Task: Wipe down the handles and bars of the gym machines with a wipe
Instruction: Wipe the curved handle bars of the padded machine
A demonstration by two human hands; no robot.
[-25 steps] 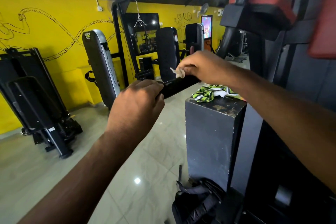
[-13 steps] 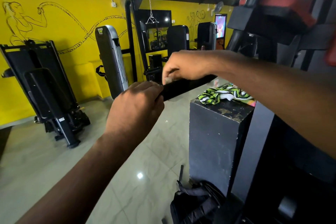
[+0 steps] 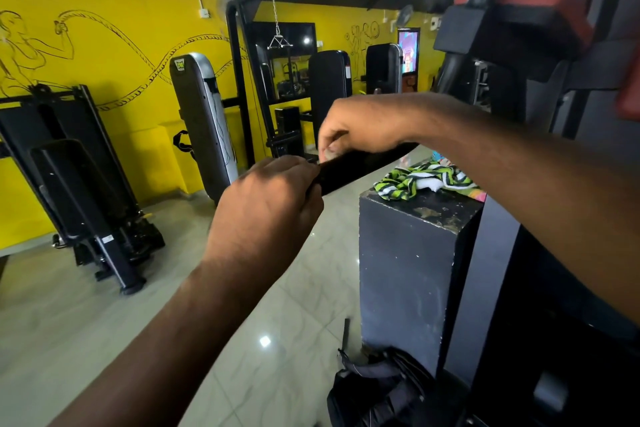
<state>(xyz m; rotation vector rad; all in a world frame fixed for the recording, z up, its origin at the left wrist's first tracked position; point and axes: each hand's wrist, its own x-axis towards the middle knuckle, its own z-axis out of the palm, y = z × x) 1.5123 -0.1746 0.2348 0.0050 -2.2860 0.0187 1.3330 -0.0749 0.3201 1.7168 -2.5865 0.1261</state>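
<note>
Both arms are out in front, meeting on a flat, matte black machine handle bar (image 3: 360, 168) that slants from lower left up to the right, out over the pale glossy tiled floor (image 3: 86, 322). The left hand (image 3: 266, 215) is curled closed around the near end of that bar, knuckles toward the camera, fingers wrapped over the top edge. The right hand (image 3: 360, 126) comes in from the right with its fingers bunched down, pinching a small crumpled whitish wipe (image 3: 329, 152) against the bar's top face, just beside the left hand's fingertips. Only a pale scrap of the wipe shows under those fingers; most of it is hidden, and whether it looks damp cannot be told. The bar's surface reads as dull and dark, with no shine on it, and its far end disappears behind the right wrist.

Below the right forearm stands a scuffed dark grey rectangular block (image 3: 405, 270) with chipped paint along its top edge, and a green, black and white striped cloth (image 3: 415, 180) lies bunched on top of it. A black bag (image 3: 374, 392) slumps on the floor at the block's foot. Behind it all runs a bright yellow wall with a line drawing of battle ropes (image 3: 114, 42)
</note>
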